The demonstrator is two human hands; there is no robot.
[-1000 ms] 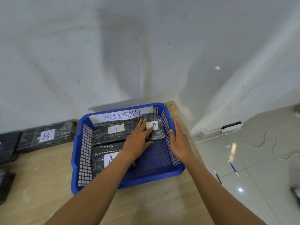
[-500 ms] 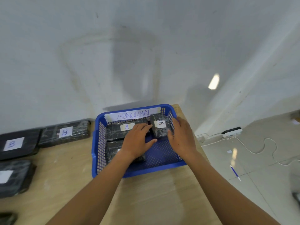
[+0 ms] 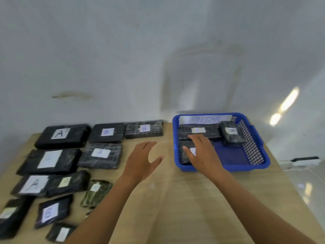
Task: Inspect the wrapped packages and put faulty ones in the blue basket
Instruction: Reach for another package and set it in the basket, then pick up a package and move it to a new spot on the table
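The blue basket (image 3: pixel 253 138) with an "ABNORMAL" label stands at the table's far right. Inside lie three black wrapped packages: a long one marked A (image 3: pixel 207 133), a small one (image 3: pixel 231 133) at the back right, and one (image 3: pixel 185 153) at the front left, partly hidden by my right hand (image 3: pixel 202 153). That hand hovers open over the basket's left side and holds nothing. My left hand (image 3: pixel 142 159) is open above bare table between the basket and the rows of packages. Several black wrapped packages with white A and B labels (image 3: pixel 101 154) lie on the left.
The wooden table (image 3: pixel 175 199) stands against a white wall. Its right edge drops to a tiled floor where a power strip (image 3: pixel 306 160) and white cable lie. A small greenish package (image 3: pixel 95 192) sits near the middle left.
Both hands have let go of the small package, which stays in the basket's back right corner. My left hand has come out of the basket to the left. The view has swung left, showing the package rows.
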